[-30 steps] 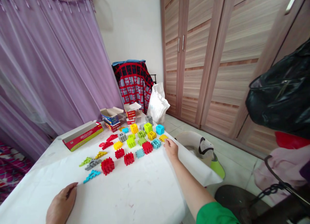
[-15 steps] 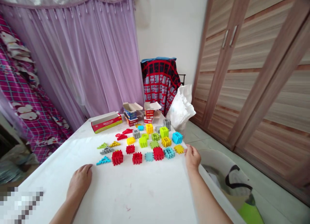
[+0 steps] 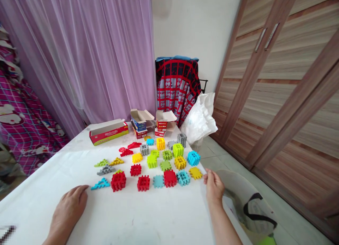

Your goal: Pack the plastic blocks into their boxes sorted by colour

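Observation:
My left hand (image 3: 70, 206) lies palm down on the white table, its fingers extended and holding nothing. Just beyond its fingertips is a blue triangular block (image 3: 101, 183), with a red block stack (image 3: 118, 181) to the right. My right hand (image 3: 214, 187) is at the table's right edge, fingers curled around it. Nearest to it lies a flat yellow block (image 3: 195, 173), apart from the fingers. Toward the middle stand a light-blue block (image 3: 183, 178), a red square stack (image 3: 170, 178), a pale-blue flat piece (image 3: 158, 181) and a red window block (image 3: 143, 183).
Farther back are green blocks (image 3: 152, 161), a grey stack (image 3: 182, 139), and a blue stack (image 3: 194, 158). A long red box (image 3: 109, 134) and open small boxes (image 3: 162, 123) stand at the far end. A white bag (image 3: 200, 117) and an open bin (image 3: 245, 199) flank the right edge.
The view has shifted closer and slightly to the right, so the blocks appear larger and lower. Both hands keep about the same places on the table. No block has visibly moved.

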`<state>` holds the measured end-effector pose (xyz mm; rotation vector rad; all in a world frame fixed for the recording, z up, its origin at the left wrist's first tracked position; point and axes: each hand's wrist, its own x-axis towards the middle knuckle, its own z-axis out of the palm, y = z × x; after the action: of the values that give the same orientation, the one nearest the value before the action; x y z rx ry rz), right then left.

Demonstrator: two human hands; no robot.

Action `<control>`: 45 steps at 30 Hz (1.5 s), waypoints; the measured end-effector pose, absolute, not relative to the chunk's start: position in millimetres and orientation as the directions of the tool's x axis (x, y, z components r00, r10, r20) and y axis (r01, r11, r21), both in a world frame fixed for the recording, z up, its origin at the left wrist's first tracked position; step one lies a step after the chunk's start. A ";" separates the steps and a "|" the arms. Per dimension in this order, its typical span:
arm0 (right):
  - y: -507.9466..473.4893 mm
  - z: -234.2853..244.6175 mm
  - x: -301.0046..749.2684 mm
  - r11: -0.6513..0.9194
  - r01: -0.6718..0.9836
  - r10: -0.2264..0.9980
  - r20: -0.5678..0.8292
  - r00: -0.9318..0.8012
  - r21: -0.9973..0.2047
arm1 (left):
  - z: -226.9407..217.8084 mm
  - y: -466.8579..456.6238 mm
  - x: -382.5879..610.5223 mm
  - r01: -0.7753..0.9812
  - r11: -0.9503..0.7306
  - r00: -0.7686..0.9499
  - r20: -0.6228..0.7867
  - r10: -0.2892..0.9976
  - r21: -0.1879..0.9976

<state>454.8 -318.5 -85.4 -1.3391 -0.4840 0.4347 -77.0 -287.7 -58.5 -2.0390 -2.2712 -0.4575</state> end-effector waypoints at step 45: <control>-345.0 -74.1 423.4 -0.072 0.187 0.511 0.124 0.851 -0.980 | -47.5 -253.3 -84.1 0.644 0.195 -0.426 0.135 0.895 0.740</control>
<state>423.4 -345.0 -74.1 -1.6468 -0.5521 0.2906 -84.1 -253.3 -47.5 -1.7953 -2.6599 -1.3331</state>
